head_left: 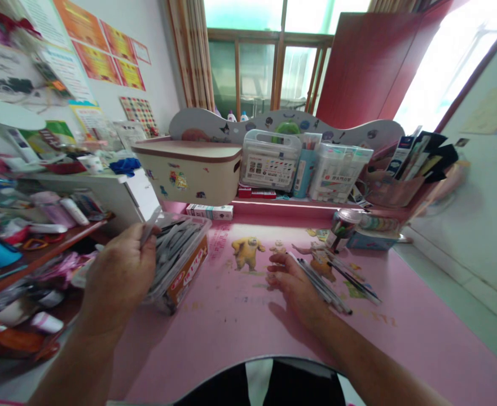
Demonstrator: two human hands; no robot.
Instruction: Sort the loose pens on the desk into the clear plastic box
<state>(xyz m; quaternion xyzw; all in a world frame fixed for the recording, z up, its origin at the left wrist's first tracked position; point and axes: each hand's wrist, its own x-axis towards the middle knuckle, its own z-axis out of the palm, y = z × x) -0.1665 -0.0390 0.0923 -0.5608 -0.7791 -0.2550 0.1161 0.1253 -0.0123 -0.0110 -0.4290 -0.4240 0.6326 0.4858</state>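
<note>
On the pink desk stands a clear plastic box [189,265] with a brown label, filled with grey and dark pens [174,245]. My left hand [123,270] is closed at the box's left side, thumb and fingers pinching what looks like its clear rim. My right hand [293,282] hovers over or rests on the desk with its fingers apart and nothing visible in them. Beside it, to the right, lie several loose grey pens [324,287]. A few thin dark sticks [353,282], perhaps pens or refills, lie farther right.
Along the back shelf stand a beige lidded bin [193,175], a clear handled case [269,163], a blue tube [304,175] and a clear marker box [337,169]. A clear jar [343,225] stands at the desk's right. Cluttered shelves [49,237] flank the left.
</note>
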